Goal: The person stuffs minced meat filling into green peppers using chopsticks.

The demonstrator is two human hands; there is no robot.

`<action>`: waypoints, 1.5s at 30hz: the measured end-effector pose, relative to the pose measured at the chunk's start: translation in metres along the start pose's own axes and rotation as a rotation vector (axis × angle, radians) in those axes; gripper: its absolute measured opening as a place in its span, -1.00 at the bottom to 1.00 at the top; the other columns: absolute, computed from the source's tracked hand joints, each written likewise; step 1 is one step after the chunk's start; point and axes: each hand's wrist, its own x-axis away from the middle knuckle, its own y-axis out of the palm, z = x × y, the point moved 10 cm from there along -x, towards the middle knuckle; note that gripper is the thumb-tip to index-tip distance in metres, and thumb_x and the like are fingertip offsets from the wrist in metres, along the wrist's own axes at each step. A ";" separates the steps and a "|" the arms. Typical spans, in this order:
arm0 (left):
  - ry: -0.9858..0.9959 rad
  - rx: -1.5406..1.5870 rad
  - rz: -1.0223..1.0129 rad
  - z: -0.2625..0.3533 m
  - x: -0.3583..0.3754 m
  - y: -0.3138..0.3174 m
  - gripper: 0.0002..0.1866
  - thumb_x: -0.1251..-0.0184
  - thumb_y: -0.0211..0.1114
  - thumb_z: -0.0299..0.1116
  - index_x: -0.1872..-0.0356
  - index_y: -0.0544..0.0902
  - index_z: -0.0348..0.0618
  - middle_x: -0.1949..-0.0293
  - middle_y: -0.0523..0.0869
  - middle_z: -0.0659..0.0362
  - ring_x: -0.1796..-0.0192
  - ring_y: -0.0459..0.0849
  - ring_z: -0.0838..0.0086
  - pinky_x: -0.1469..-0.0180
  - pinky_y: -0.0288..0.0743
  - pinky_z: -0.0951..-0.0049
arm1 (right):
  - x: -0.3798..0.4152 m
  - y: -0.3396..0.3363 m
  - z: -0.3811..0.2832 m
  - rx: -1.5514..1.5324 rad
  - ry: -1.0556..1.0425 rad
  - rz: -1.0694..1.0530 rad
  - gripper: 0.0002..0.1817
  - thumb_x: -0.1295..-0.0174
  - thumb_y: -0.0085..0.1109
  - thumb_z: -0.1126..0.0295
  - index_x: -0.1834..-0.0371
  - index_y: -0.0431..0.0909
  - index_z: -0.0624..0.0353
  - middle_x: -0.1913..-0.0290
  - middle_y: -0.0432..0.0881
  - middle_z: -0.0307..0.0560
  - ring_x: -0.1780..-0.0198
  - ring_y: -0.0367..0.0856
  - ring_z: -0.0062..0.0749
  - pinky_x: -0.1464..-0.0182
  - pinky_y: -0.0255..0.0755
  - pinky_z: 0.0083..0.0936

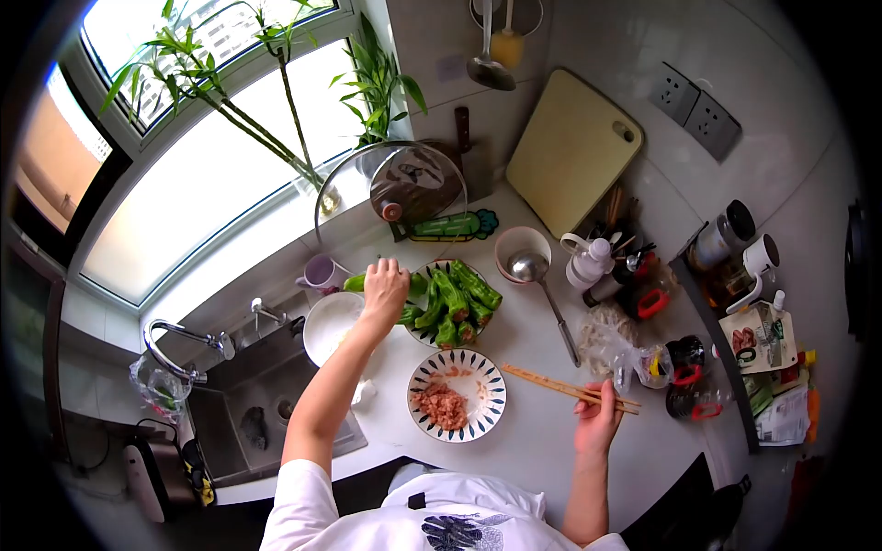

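Note:
My left hand (pixel 387 287) is closed around a green pepper (pixel 355 283), above the edge of a plate heaped with several green peppers (pixel 457 296). Chopsticks (pixel 560 385) lie in my right hand (pixel 599 418), their tips pointing left over the counter. Between my hands, nearer my body, a patterned plate (pixel 491 395) holds minced meat (pixel 442 407) on its left side. Left of the peppers sits a white bowl (pixel 323 326), partly hidden by my left forearm.
A sink (pixel 241 404) with a faucet (pixel 184 336) is at the left. A ladle (pixel 555 312) leans in a bowl (pixel 508 241) behind the chopsticks. Glass lid (pixel 323 195), cutting board (pixel 571 151), plastic bag (pixel 611 344) and bottles (pixel 591 262) line the back and right.

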 end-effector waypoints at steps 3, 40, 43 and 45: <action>-0.119 0.260 0.039 -0.029 0.037 -0.034 -0.65 -0.11 0.39 -0.39 0.02 0.67 -0.03 0.10 0.62 0.12 -0.02 0.58 0.24 0.00 0.41 0.23 | 0.006 0.006 0.000 0.004 0.000 -0.040 -0.68 -0.50 0.01 0.23 0.31 0.57 0.25 0.37 0.63 -0.12 0.56 0.49 -0.50 0.50 0.42 -0.53; -0.651 2.173 0.200 -0.032 0.317 0.034 -0.49 -0.42 0.28 -0.39 -0.35 0.42 -0.21 -0.15 0.53 0.17 -0.17 0.59 0.33 -0.22 0.51 0.29 | 0.047 0.078 0.072 0.725 -0.135 -0.674 -0.80 -0.38 0.23 0.42 0.14 0.72 0.37 0.31 0.67 -0.11 0.41 0.67 -0.52 0.35 0.61 -0.61; -0.629 2.539 0.296 -0.014 0.310 0.041 -0.52 -0.61 -0.03 -0.11 -0.38 0.31 -0.15 -0.32 0.47 0.01 -0.32 0.51 0.14 -0.30 0.46 0.05 | 0.038 0.077 0.084 0.769 -0.121 -0.671 -0.80 -0.37 0.23 0.41 0.16 0.72 0.36 0.33 0.67 -0.10 0.42 0.67 -0.52 0.35 0.60 -0.61; -0.713 2.867 0.347 0.004 0.307 0.049 -0.49 -0.63 -0.13 -0.02 -0.39 0.30 -0.13 -0.33 0.45 -0.07 -0.35 0.46 0.09 -0.30 0.43 -0.09 | 0.030 0.074 0.101 0.771 -0.075 -0.671 -0.80 -0.38 0.23 0.41 0.16 0.72 0.36 0.34 0.67 -0.11 0.42 0.67 -0.52 0.35 0.59 -0.62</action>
